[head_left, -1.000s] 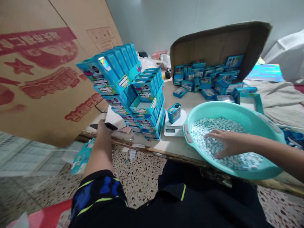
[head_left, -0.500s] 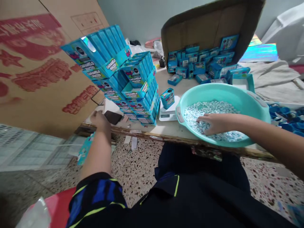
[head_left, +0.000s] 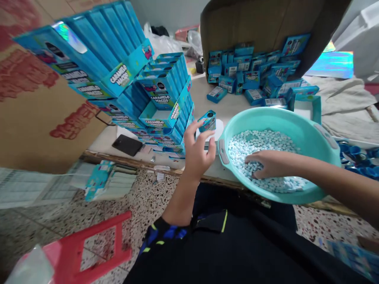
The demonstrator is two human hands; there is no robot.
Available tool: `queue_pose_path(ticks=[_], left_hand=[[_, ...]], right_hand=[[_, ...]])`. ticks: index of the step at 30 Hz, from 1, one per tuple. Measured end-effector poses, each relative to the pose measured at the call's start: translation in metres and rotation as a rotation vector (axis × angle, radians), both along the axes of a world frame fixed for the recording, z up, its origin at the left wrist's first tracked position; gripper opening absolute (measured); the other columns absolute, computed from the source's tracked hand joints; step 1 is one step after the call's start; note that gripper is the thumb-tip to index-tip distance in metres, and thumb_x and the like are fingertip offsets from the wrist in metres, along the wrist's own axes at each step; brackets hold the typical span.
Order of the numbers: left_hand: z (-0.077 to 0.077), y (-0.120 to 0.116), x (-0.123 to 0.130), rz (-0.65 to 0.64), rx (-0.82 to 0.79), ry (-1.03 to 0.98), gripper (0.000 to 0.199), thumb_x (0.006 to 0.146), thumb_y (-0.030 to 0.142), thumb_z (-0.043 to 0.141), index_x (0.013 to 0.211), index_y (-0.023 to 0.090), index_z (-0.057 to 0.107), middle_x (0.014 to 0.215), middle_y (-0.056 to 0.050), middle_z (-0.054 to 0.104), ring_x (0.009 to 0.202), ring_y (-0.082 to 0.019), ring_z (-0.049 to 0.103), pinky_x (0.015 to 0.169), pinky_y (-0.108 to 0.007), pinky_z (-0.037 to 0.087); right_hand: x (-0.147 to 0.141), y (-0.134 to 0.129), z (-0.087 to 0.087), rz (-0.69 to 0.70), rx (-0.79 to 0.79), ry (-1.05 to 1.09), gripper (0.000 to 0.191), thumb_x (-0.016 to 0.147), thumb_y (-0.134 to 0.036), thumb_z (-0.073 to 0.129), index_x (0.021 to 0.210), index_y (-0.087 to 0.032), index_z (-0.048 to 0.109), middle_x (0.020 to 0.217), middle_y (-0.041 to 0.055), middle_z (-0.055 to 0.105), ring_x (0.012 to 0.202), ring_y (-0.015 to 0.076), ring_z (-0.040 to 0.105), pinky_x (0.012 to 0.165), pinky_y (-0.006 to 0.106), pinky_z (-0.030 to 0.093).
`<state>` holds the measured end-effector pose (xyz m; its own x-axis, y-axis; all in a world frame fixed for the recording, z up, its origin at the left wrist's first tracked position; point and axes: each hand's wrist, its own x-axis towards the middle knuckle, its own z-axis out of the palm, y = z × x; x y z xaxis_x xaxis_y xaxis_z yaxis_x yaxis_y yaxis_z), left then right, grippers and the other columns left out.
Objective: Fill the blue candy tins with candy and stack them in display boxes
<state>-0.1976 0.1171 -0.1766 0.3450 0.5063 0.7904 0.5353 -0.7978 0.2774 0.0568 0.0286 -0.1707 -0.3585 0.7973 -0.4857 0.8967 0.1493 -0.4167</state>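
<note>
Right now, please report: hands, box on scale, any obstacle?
Left hand open at small box, contact unclear. Right hand among candies in basin. Box upright on scale, partly behind left hand.

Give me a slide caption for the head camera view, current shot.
Right grip among pale pieces in a turquoise basin; left grip by a blue box on a white scale.

Candies point(head_left: 237, 152) in basin point(head_left: 272, 120) beside scale point(head_left: 219, 128)
</note>
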Motion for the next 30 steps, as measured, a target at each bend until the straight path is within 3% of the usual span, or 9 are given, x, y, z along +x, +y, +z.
queue_pose_path(ticks=[6,9,11,14,17,20,22,26,30], left_hand=[[0.011,0.077,0.046,0.297,-0.479,0.300,0.059,0.079,0.011,0.071,0.135,0.017,0.053,0.144,-0.021,0.055,0.138,-0.039,0.049,0.117,-0.059,0.040],[0.019,0.088,0.054,0.330,-0.616,0.357,0.055,0.079,0.019,0.074,0.132,0.017,0.058,0.125,-0.021,0.067,0.121,-0.040,0.063,0.105,-0.060,0.049],[0.031,0.087,0.059,0.325,-0.640,0.298,0.051,0.077,0.021,0.077,0.125,0.021,0.063,0.120,-0.019,0.070,0.115,-0.040,0.066,0.099,-0.060,0.052],[0.050,0.077,0.072,0.228,-0.492,0.072,0.054,0.074,0.022,0.081,0.126,0.026,0.063,0.123,-0.013,0.070,0.117,-0.037,0.065,0.103,-0.058,0.052],[0.061,0.071,0.089,0.024,-0.353,-0.117,0.055,0.076,0.025,0.082,0.127,0.029,0.063,0.127,-0.008,0.069,0.120,-0.031,0.065,0.109,-0.051,0.051],[0.057,0.073,0.105,-0.226,-0.453,-0.219,0.056,0.077,0.031,0.083,0.130,0.029,0.063,0.126,-0.004,0.070,0.114,-0.025,0.069,0.104,-0.044,0.057],[0.048,0.076,0.114,-0.377,-0.558,-0.252,0.058,0.077,0.034,0.083,0.131,0.028,0.063,0.126,-0.004,0.071,0.111,-0.024,0.070,0.101,-0.042,0.059],[0.029,0.075,0.122,-0.570,-0.697,-0.192,0.058,0.072,0.034,0.086,0.126,0.024,0.067,0.124,-0.007,0.072,0.113,-0.025,0.070,0.100,-0.040,0.059],[0.024,0.067,0.120,-0.567,-0.825,0.041,0.054,0.073,0.034,0.085,0.124,0.024,0.070,0.119,-0.007,0.075,0.106,-0.026,0.072,0.092,-0.042,0.061]], right_hand=[[0.003,0.045,0.014,0.090,-0.105,0.058,0.036,0.077,-0.026,0.072,0.113,-0.021,0.076,0.103,0.0120,0.075,0.091,0.0328,0.069,0.074,0.040,0.048],[0.011,0.073,0.025,-0.035,0.004,0.057,0.007,0.076,-0.024,0.073,0.082,-0.022,0.075,0.082,0.0112,0.071,0.077,0.0298,0.065,0.069,0.042,0.045],[0.018,0.084,0.030,-0.117,0.087,0.076,0.012,0.077,-0.025,0.072,0.067,-0.021,0.067,0.071,0.0090,0.065,0.068,0.0256,0.061,0.064,0.039,0.042],[0.025,0.090,0.033,-0.221,0.208,0.185,0.024,0.081,-0.027,0.066,0.061,-0.020,0.055,0.063,0.0042,0.058,0.060,0.0181,0.053,0.057,0.034,0.036],[0.031,0.089,0.033,-0.529,0.285,0.487,0.025,0.086,-0.029,0.060,0.063,-0.021,0.051,0.057,0.0009,0.053,0.052,0.0137,0.047,0.050,0.030,0.032],[0.042,0.089,0.040,-0.931,0.300,0.864,0.025,0.084,-0.030,0.062,0.064,-0.021,0.049,0.052,-0.0018,0.046,0.044,0.0106,0.039,0.042,0.027,0.025],[0.051,0.090,0.050,-1.091,0.375,1.058,0.021,0.081,-0.030,0.065,0.067,-0.021,0.051,0.054,-0.0031,0.044,0.043,0.0090,0.036,0.040,0.025,0.020],[0.056,0.093,0.076,-1.124,0.536,1.316,0.014,0.080,-0.032,0.064,0.076,-0.021,0.055,0.058,-0.0044,0.043,0.044,0.0080,0.036,0.039,0.023,0.020],[0.039,0.096,0.081,-1.024,0.632,1.393,0.020,0.080,-0.039,0.065,0.078,-0.022,0.055,0.060,-0.0046,0.042,0.043,0.0081,0.034,0.039,0.024,0.020]])
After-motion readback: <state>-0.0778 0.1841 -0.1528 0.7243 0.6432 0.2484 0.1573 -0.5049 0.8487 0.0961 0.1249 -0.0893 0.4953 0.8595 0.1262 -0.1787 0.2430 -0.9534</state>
